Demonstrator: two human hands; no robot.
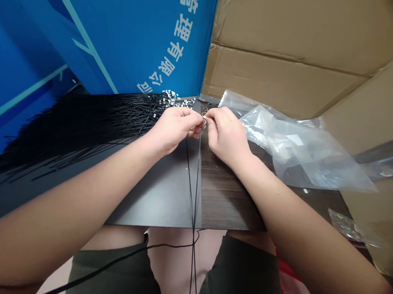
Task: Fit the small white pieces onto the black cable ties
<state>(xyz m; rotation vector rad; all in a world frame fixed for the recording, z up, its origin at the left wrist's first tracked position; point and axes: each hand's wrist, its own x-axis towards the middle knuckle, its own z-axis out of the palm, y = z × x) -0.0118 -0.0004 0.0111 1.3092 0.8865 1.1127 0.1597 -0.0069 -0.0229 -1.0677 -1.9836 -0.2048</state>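
My left hand [179, 127] and my right hand [226, 133] meet over the table, fingertips pinched together. Between them is a tiny pale piece [204, 117], mostly hidden by the fingers. Thin black wires [190, 177] hang down from my left fingers, cross the table's front edge and dangle between the legs. Left of my left hand lies a big pile of black wires [86, 115], with small white ends [172, 99] gathered at its right side.
Clear plastic bags [298, 148] lie right of my right hand, and a small bag [348, 225] rests at the right edge. Behind stand a blue panel [123, 38] and cardboard [279, 76]. A black cable [111, 265] crosses my lap.
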